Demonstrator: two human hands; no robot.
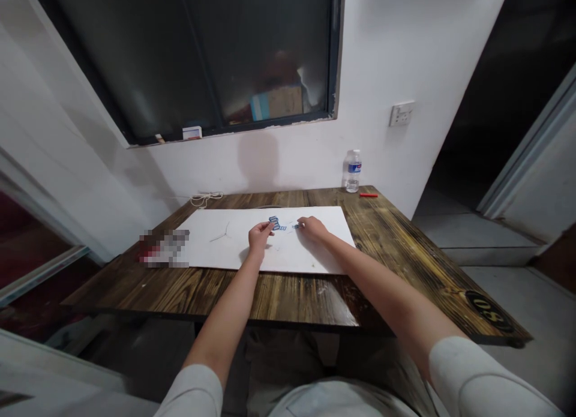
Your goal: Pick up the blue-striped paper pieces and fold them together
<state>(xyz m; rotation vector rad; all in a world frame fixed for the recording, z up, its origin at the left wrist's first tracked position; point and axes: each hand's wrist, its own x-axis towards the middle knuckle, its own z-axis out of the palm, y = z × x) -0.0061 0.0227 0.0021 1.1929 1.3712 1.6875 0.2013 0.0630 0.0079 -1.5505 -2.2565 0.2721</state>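
My left hand [260, 236] is closed in a pinch on a small blue piece with a ladder-like pattern [272, 220], just over the white board [243, 255]. Close to it on the right, my right hand [314, 228] has its fingers pinched at a smaller dark blue piece [295, 226]. Another little blue patterned piece [282, 228] lies between the two hands on the board. The exact kind of these pieces is too small to make out. Thin dark strands [220, 234] lie on the left part of the board.
The board rests on a dark wooden table [382, 249]. A clear water bottle [353, 172] and a red pen-like stick [368, 195] are at the back right. A white cord [206, 197] lies at the back left, and a blurred-out object [165, 249] sits at the board's left end.
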